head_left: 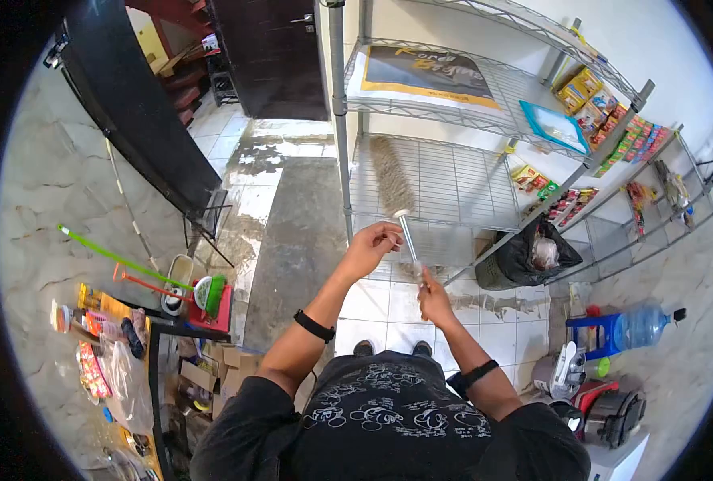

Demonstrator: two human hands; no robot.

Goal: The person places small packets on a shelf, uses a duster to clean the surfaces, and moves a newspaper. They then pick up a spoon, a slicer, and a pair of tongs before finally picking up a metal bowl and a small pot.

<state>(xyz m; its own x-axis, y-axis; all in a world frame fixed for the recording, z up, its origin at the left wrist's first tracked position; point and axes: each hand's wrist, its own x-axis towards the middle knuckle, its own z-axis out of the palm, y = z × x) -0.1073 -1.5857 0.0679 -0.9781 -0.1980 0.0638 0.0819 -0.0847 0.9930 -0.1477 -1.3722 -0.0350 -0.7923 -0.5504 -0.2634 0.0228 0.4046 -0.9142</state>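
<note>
As right grip (434,298) clasps duster (392,176), left grip (372,250) loosely curled alongside — shelf edge (472,228) near, floor (294,216) stretching leftward

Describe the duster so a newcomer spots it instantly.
Find the tall wire shelving unit. At its front, the right hand grips the near end of the duster. Its long, fuzzy, beige head sets it apart from the shelving's plain wire.

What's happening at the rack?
A person's right hand grips the handle of a fluffy duster, its head angled up in front of a wire shelf. The left hand is loosely curled beside the shaft; contact is unclear. The shelf above holds a printed sheet and a blue-edged item.
</note>
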